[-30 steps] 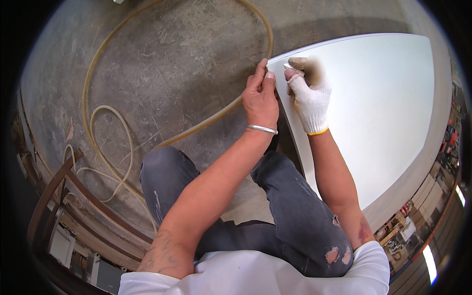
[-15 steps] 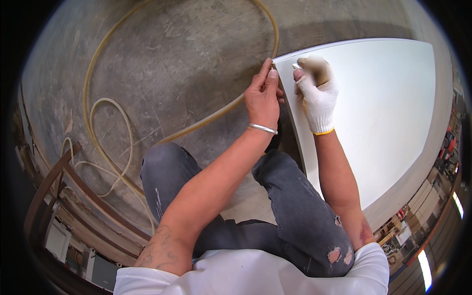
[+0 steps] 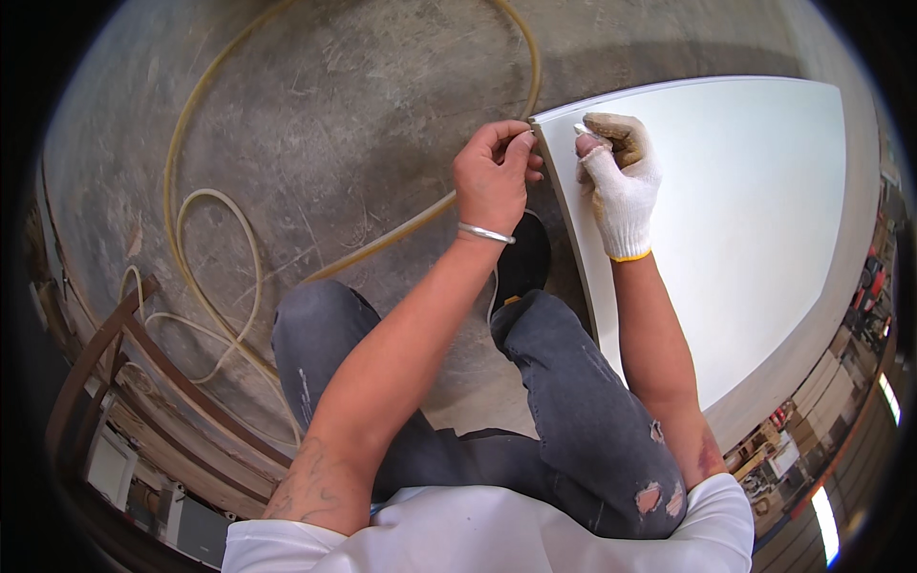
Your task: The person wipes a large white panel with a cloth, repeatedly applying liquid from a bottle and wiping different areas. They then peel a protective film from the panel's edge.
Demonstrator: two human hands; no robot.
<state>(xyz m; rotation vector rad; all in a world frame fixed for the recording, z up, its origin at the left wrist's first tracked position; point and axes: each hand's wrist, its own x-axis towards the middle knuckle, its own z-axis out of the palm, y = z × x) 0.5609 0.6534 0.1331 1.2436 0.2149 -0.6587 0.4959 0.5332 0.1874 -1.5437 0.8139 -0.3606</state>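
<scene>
A large white panel [image 3: 735, 210] with a pale edge strip lies at the right, its far left corner between my hands. My bare left hand [image 3: 492, 172], with a silver bangle at the wrist, is just left of that corner. Its thumb and forefinger are pinched together; anything between them is too small to make out. Over the panel's left part is my right hand [image 3: 621, 181], in a white knitted glove with brownish stained fingers and a bare thumb tip. Its fingers are curled closed around a small white bit [image 3: 580, 129] that I cannot identify.
A yellowish hose [image 3: 382, 242] loops over the grey concrete floor [image 3: 353, 124] at the left. My dark shoe [image 3: 523, 263] is beside the panel's left edge. A brown frame [image 3: 91, 368] stands at lower left. Boxes and clutter [image 3: 812, 401] line the right rim.
My left hand has drawn back from the panel's corner, leftward and slightly nearer, uncovering more of the shoe. My right hand has barely moved.
</scene>
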